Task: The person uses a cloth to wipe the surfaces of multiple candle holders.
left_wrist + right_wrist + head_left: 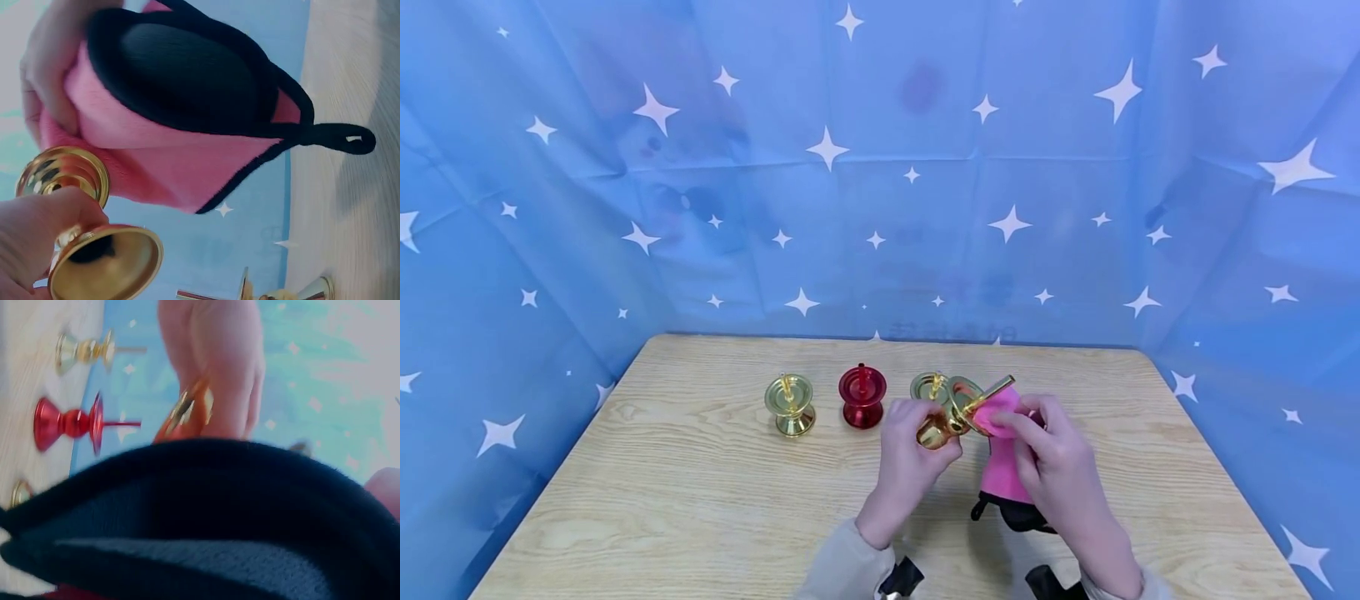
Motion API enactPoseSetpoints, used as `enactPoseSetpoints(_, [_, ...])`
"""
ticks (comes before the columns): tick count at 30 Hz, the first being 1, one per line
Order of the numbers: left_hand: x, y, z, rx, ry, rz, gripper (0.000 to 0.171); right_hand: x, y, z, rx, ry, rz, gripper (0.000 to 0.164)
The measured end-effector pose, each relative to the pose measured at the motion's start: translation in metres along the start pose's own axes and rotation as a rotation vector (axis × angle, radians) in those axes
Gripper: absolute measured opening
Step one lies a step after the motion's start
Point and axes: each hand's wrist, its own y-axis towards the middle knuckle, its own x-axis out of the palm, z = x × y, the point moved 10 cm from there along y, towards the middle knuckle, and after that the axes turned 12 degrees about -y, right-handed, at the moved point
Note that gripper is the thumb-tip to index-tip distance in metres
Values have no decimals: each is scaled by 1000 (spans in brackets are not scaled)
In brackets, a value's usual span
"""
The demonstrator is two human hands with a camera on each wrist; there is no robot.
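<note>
My left hand (904,467) grips a shiny gold candle holder (934,433) by its stem and base, tilted so its dish and spike point up and right. Beside that dish, my right hand (1063,458) pinches a pink cloth mitt (1002,471) with black trim. The mitt touches the holder's dish near the spike and hangs down below the fingers. In the left wrist view, its black-edged opening and a small black loop (353,139) show. Much of the mitt's dark opening (219,487) fills the right wrist view.
Three other candle holders stand upright on the wooden table (685,500): a gold one (793,404) at left, a red one (862,396) in the middle, and another gold one (928,385) partly behind the left hand. A blue star-patterned curtain (880,200) surrounds the table.
</note>
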Motion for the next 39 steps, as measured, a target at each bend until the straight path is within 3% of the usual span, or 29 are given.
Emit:
enactPoseSetpoints(6, [0,2,3,7,52,-12,30,-3,-5,-7,90,48,78,25])
enactPoseSetpoints(12, [-7,2,-4,-42,-36,19,28,1,-10,3,119,94,106,26])
enactPoseSetpoints(17, [-4,0,-14,-127,-113,-31,29,7,-15,27,211,84,97,31])
enactPoseSetpoints(19, [-2,0,-15,-154,-131,-52,30,12,-16,39,300,88,77,29])
enactPoseSetpoints(22, [-2,0,-17,-194,-163,-52,27,24,-24,59,517,181,6,24])
enactPoseSetpoints(26, [-2,1,-21,-269,-214,-25,22,57,-50,73,919,530,-164,22])
enactPoseSetpoints(29, [-2,1,-25,-330,-214,-8,20,76,-67,64,1108,680,-271,23])
enactPoseSetpoints(31, [-3,0,-27,-351,-192,6,20,80,-70,55,1106,662,-319,27])
enactPoseSetpoints(33, [-5,0,-27,-361,-164,26,21,78,-67,46,1050,602,-319,30])
enactPoseSetpoints(39, [-10,1,-28,-357,-160,77,20,60,-48,23,842,501,-225,28])
